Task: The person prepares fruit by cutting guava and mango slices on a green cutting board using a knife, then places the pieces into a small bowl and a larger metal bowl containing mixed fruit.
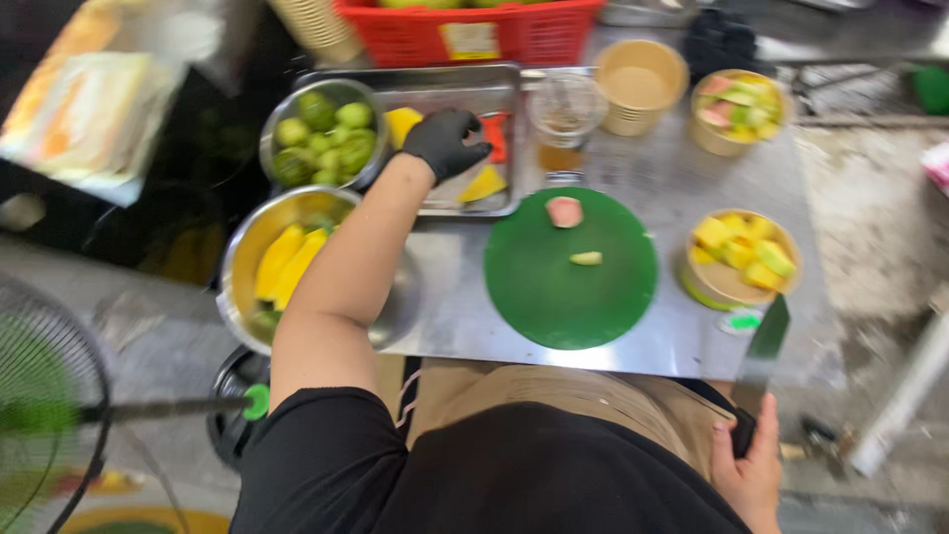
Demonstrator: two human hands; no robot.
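Steel surface (633, 178) at a fruit stall. Left hand (447, 140), in a black glove, reaches into the metal tray (450, 84), fingers curled near a yellow fruit slice (483, 184); whether they grip it cannot be told. Right hand (749, 465) clasps a knife (763, 356) past the surface edge; risk: the blade could catch the nearest cup. Count: two steel bowls, three paper cups, two pieces on the green cutting board (570, 272).

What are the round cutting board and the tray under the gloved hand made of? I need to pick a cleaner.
Round cutting board: likely plastic, uniform matte green. Tray: looks like stainless steel, grey with soft reflections. The left hand wears a black glove, probably nitrile, though that is unclear.
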